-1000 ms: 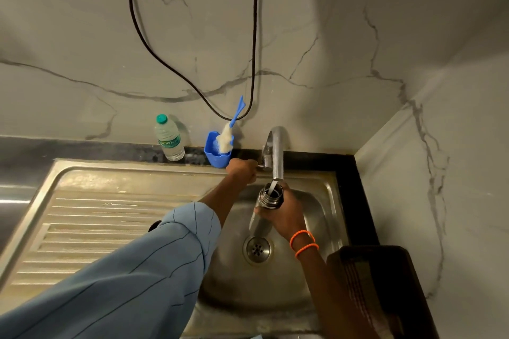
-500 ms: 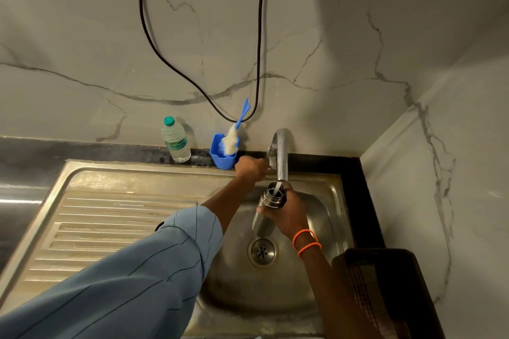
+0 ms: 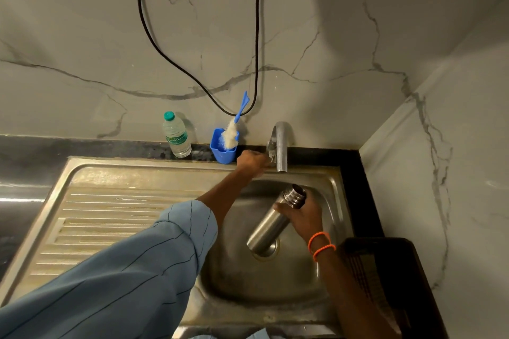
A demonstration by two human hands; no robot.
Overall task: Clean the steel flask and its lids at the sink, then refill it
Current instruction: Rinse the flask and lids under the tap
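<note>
Rinsing step: right hand point(image 3: 305, 215) wrapped round flask point(image 3: 271, 224), tilted over sink point(image 3: 275, 283) drain, mouth toward 1 o'clock. Left hand point(image 3: 252, 162) gripping tap point(image 3: 281, 146) handle at 12. Next: swirl, empty carefully.

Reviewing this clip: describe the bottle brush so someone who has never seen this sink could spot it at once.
Start at the steel tap on the dark ledge behind the sink. Just left of it stands a small blue cup, and the bottle brush stands in it, leaning on the wall. Its white bristles and thin blue handle set it apart from the clear water bottle further left.
</note>
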